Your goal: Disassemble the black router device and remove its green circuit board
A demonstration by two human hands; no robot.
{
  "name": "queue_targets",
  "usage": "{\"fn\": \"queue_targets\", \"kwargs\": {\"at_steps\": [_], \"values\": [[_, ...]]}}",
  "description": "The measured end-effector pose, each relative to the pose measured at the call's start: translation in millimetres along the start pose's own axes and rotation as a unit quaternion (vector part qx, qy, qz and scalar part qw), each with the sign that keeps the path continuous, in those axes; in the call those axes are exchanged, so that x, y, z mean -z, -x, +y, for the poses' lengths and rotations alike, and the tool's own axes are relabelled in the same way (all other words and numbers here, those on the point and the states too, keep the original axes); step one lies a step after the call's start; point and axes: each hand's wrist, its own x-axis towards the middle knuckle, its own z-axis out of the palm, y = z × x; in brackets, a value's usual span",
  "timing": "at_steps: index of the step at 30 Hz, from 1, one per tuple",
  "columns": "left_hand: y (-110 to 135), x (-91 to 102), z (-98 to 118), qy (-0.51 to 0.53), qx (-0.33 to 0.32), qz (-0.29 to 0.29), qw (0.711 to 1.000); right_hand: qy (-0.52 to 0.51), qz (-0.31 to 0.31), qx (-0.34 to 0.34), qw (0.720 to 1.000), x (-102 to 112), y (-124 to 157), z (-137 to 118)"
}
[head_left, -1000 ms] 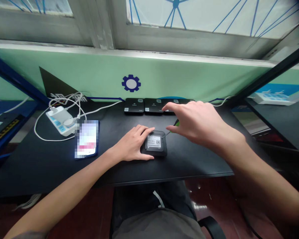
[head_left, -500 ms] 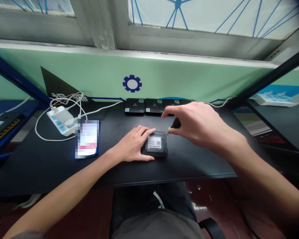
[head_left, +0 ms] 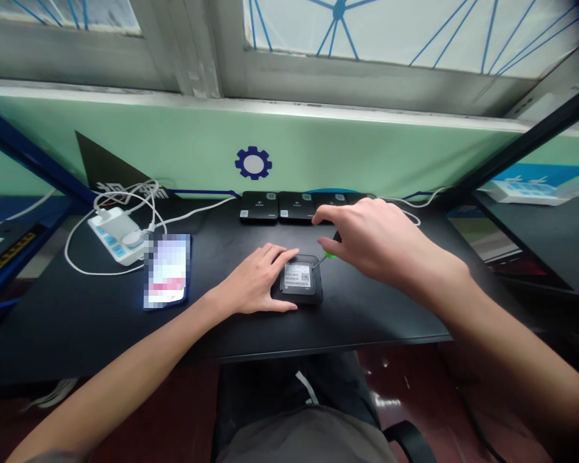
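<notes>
A small black square box (head_left: 300, 280) with a white label on top lies on the black table (head_left: 101, 321). My left hand (head_left: 257, 279) rests against its left side, fingers curved round the edge and holding it in place. My right hand (head_left: 372, 240) hovers just right of the box, pinched on a thin screwdriver (head_left: 328, 253) with a green and black handle. Its metal tip points at the box's upper right corner.
Three more black boxes (head_left: 278, 206) stand in a row along the back wall. A phone with a lit screen (head_left: 166, 270) lies left of my hand. Behind it a white power strip (head_left: 116, 234) with white cables. A second table stands at the right.
My right hand has shifted slightly down and left with the screwdriver, turning it at the box's corner. The left hand and the box stay where they were.
</notes>
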Motion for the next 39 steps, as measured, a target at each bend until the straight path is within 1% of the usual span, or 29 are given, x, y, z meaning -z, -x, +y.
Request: {"fn": "queue_targets", "kwargs": {"at_steps": [17, 21, 24, 27, 31, 33, 36, 39], "values": [[0.7, 1.2, 0.6, -0.017, -0.006, -0.006, 1.0, 0.0, 0.016, 0.039, 0.999, 2.8, 7.5, 2.3], [0.4, 1.1, 0.9, -0.018, -0.007, -0.005, 1.0, -0.023, 0.026, 0.053, 0.998, 1.4, 5.6, 4.0], [0.2, 1.1, 1.1, -0.021, -0.007, -0.004, 1.0, -0.053, 0.018, 0.06, 0.997, 1.2, 5.0, 4.6], [0.2, 1.4, 1.3, -0.021, -0.007, -0.006, 1.0, -0.063, 0.004, 0.044, 0.997, 2.5, 5.0, 4.0], [0.4, 1.5, 1.6, -0.016, -0.005, -0.007, 1.0, -0.008, 0.008, -0.012, 1.0, 3.3, 3.5, 1.6], [0.7, 1.1, 1.5, -0.014, -0.004, -0.004, 1.0, 0.003, 0.011, -0.024, 1.0, 2.3, 1.7, 0.4], [1.0, 0.5, 1.0, -0.01, -0.003, 0.0, 1.0, -0.016, 0.009, -0.028, 0.999, -0.4, -1.0, 0.2], [0.9, 0.6, 0.8, -0.01, -0.004, -0.003, 1.0, -0.059, 0.008, -0.017, 0.998, -1.8, -1.2, 2.8]]}}
